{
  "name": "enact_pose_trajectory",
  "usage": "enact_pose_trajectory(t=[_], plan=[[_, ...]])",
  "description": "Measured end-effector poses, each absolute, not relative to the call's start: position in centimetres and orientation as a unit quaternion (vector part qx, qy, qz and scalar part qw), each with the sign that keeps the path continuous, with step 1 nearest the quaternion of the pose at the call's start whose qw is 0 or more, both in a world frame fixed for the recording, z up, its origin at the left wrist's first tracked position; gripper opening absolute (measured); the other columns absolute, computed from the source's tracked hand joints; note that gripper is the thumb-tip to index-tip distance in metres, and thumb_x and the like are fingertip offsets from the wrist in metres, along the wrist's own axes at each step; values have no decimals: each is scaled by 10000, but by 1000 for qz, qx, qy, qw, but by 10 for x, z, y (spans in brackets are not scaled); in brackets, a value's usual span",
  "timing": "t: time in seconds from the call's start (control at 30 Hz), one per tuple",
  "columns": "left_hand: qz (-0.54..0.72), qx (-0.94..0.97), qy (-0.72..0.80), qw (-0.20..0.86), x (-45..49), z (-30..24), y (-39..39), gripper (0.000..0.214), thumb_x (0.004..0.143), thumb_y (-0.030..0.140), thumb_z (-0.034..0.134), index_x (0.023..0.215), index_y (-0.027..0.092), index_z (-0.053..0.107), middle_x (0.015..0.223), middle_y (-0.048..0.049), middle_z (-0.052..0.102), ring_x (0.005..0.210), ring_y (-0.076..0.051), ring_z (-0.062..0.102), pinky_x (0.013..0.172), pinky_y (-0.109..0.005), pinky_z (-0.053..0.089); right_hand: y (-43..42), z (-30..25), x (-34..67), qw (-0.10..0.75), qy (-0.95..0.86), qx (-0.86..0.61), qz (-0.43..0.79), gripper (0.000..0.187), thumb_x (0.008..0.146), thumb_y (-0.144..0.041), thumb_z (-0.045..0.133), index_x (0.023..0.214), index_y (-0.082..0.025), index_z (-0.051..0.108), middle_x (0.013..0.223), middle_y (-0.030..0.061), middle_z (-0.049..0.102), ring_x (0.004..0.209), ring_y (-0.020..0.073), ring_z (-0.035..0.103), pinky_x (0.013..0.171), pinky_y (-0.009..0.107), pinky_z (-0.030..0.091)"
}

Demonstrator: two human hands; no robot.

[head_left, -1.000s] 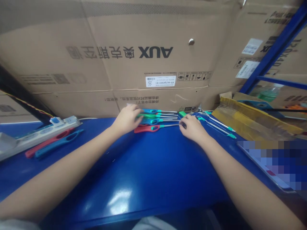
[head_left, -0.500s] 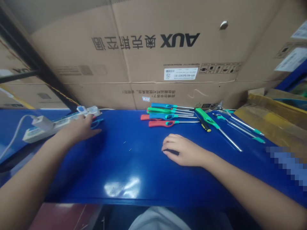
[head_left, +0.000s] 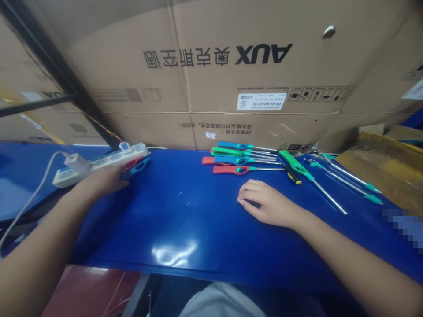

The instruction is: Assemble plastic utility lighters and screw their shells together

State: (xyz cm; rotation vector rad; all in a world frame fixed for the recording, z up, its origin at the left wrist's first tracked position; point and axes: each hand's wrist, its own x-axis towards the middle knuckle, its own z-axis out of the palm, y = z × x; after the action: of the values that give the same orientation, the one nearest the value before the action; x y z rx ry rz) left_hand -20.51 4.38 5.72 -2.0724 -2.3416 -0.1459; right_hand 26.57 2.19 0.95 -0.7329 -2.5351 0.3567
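My left hand (head_left: pixel 110 179) is at the left of the blue table, beside the power strip. Its fingers close on the near ends of a red lighter handle (head_left: pixel 134 163) and a blue lighter handle (head_left: pixel 140 168); the exact grip is partly hidden. Further right, my right hand (head_left: pixel 264 200) rests on the table with thumb and fingertips pinched together; whatever they hold, if anything, is too small to make out. Two tiny metal pins (head_left: pixel 188 203) lie between the hands. Beyond my right hand are several long-necked lighters, among them a red lighter (head_left: pixel 228 170) and a green lighter (head_left: pixel 294 164).
The white power strip (head_left: pixel 99 164) carries a plugged-in white adapter (head_left: pixel 78 164) with its cable. A large cardboard box (head_left: pixel 211 79) walls off the back. A black-and-yellow tool (head_left: pixel 292 174), loose metal lighter tubes (head_left: pixel 352 171) and a taped carton (head_left: pixel 373 165) are at the right.
My left hand has drawn back toward me, uncovering more of the red and blue handles. The right hand stays pinched on the table. The whole view has shifted slightly.
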Motion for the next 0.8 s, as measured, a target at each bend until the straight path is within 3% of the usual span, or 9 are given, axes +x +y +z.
enact_pose_trajectory(t=[0.17,0.27,0.33,0.47,0.57,0.67,0.8], plan=[[-4,-700,-714,-22,-180,68,42,136,755,242,573,844,154,627,803,-55,671,813,-258,616,809,-332,485,23,8,267,242,-924,-272,116,138,972,-163,563,953,-196,696,954,52,691,906,192,625,898,392,504],[-25,-738,-672,-55,-150,73,35,275,858,317,513,1019,135,642,954,-99,694,892,-282,642,863,-379,494,22,10,268,260,-916,-288,100,169,986,-175,547,1069,-209,690,1059,72,696,1004,212,637,930,403,511],[-46,-778,-621,-85,-121,74,25,320,924,370,475,1120,167,628,1097,-89,686,985,-260,646,924,-359,488,20,11,267,284,-905,-302,89,262,993,-192,544,1236,-221,641,1209,104,659,1138,231,618,993,417,507],[-68,-846,-513,-130,-57,63,-1,327,1019,383,397,1230,229,595,1187,-69,637,1024,-231,646,933,-355,507,16,15,265,327,-888,-319,50,576,953,-319,663,1480,-231,449,1436,161,518,1352,280,500,1138,485,428],[-74,-880,-447,-144,-25,43,-14,358,1057,293,347,1347,220,542,1210,-97,616,995,-230,661,874,-368,540,15,16,265,236,-920,-306,66,533,943,-406,684,1423,-247,516,1389,132,596,1291,292,563,1091,486,462],[-82,-920,-375,-83,-17,24,-16,385,1070,279,373,1430,223,495,1233,-110,618,1067,-257,634,916,-407,521,16,15,267,121,-935,-303,137,316,1009,-295,563,1320,-255,600,1249,72,706,1111,237,679,967,398,529],[-111,-926,-361,-21,-35,11,-5,687,981,546,582,1548,217,376,1424,-150,547,1300,-333,510,1075,-488,430,20,17,271,63,-925,-338,158,317,977,-139,487,1239,-240,634,1214,61,726,1099,235,693,924,366,525]])
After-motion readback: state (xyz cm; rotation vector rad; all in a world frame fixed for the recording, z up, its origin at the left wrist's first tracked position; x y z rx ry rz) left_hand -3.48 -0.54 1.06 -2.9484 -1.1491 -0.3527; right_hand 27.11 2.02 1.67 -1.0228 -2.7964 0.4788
